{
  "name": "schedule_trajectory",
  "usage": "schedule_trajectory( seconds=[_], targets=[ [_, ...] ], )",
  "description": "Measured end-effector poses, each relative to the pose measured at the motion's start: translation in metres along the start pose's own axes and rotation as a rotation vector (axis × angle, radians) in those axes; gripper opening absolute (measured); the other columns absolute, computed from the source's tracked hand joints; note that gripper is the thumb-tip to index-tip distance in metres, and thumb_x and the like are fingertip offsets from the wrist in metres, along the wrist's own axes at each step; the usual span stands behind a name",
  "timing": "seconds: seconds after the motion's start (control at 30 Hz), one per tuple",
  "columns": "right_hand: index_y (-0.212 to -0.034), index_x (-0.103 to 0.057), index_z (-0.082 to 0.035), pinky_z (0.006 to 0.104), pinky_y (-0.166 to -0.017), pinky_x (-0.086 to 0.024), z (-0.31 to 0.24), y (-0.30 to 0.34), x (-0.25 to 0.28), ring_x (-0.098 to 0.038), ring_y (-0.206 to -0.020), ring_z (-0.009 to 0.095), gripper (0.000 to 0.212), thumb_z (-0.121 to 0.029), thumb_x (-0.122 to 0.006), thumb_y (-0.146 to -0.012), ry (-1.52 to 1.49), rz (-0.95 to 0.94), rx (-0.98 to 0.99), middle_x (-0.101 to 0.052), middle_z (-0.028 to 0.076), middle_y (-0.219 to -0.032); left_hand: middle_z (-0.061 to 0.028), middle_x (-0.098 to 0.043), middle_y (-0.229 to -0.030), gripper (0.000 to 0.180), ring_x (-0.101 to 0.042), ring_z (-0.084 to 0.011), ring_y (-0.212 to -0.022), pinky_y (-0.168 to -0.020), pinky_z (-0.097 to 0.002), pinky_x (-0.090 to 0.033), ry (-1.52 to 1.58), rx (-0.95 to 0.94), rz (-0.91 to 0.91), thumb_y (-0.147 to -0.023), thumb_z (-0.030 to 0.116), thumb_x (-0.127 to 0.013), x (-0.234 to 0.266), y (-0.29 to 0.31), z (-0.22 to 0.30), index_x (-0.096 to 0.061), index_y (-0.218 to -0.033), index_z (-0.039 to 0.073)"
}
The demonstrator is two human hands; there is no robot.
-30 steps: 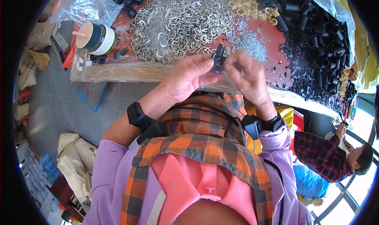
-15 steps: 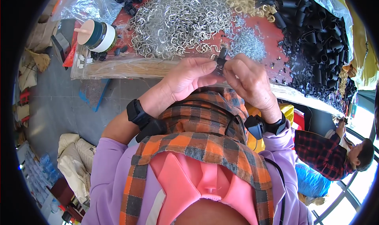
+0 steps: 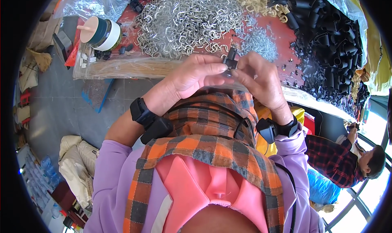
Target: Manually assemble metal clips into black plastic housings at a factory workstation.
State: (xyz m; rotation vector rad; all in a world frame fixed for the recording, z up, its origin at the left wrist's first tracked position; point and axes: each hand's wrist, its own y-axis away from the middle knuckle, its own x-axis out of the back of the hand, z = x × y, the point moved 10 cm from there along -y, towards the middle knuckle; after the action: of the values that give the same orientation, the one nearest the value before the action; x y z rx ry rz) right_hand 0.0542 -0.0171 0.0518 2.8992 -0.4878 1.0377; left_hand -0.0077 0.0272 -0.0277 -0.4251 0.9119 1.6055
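Note:
A small black plastic part with an upright stem is held just off the table's near edge. My left hand pinches it between thumb and fingers from the left. From the right, my right hand meets the same part, its thumb tip pressed near the lower end and its fingers curled. Whether the right fingers hold another tiny piece is hidden. Beyond the hands lies a big heap of bent silver metal hooks. To its right is a smaller pile of tiny silvery pieces.
Black plastic tubes and bits cover the right of the red table. Cream-coloured parts lie at the back. A dark jar with a pink lid stands at left. Another person is at the far right.
My right hand has opened out a little, its thumb now reaching to the lower end of the black part. The left hand keeps its hold almost in place.

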Motion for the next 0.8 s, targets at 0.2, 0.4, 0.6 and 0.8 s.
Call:
schedule_trajectory(
  seconds=[0.2, 0.4, 0.6, 0.8],
  targets=[
    [-0.08, -0.05, 0.0, 0.0228, -0.056, -0.041, 0.043, -0.005, -0.005, -0.05, -0.064, 0.009, 0.011, -0.004, -0.058, -0.073, -0.377, -0.103, -0.199, -0.052, 0.004, -0.071, -0.0133, -0.057, -0.091, 0.024, -0.058, -0.0193, -0.081, -0.067, -0.0218, -0.049, 0.005, 0.024, 0.02, -0.08, 0.01, -0.05, 0.008, -0.003, -0.005, -0.05, -0.1, -0.002],
    [-0.094, -0.054, -0.005, 0.0272, -0.064, -0.043, 0.11, -0.049, 0.095, -0.054, -0.072, 0.024, 0.019, -0.006, -0.052, -0.074, 0.325, 0.197, -0.09, -0.055, 0.011, -0.088, -0.015, -0.056, -0.094, 0.022, -0.058, -0.0202, -0.082, -0.069, -0.0215, -0.049, 0.033, -0.003, 0.082, -0.08, 0.009, -0.049, 0.022, -0.006, 0.004, -0.049, -0.099, -0.002],
    [-0.092, -0.056, -0.007, 0.0321, -0.067, -0.042, 0.162, -0.075, 0.112, -0.052, -0.079, 0.032, 0.021, -0.01, -0.055, -0.071, 0.782, 0.295, -0.104, -0.055, 0.013, -0.089, -0.0156, -0.055, -0.094, 0.021, -0.058, -0.0212, -0.083, -0.068, -0.0218, -0.049, 0.058, -0.024, 0.111, -0.08, 0.008, -0.048, 0.029, -0.012, 0.009, -0.048, -0.099, -0.002],
    [-0.088, -0.053, -0.005, 0.0378, -0.061, -0.043, 0.143, -0.062, 0.093, -0.054, -0.071, 0.03, 0.019, -0.014, -0.055, -0.071, 0.559, 0.112, 0.082, -0.055, 0.013, -0.074, -0.0164, -0.055, -0.094, 0.023, -0.058, -0.0215, -0.083, -0.068, -0.022, -0.05, 0.078, -0.027, 0.141, -0.081, 0.007, -0.048, 0.031, -0.009, 0.005, -0.047, -0.101, -0.003]
  ],
)
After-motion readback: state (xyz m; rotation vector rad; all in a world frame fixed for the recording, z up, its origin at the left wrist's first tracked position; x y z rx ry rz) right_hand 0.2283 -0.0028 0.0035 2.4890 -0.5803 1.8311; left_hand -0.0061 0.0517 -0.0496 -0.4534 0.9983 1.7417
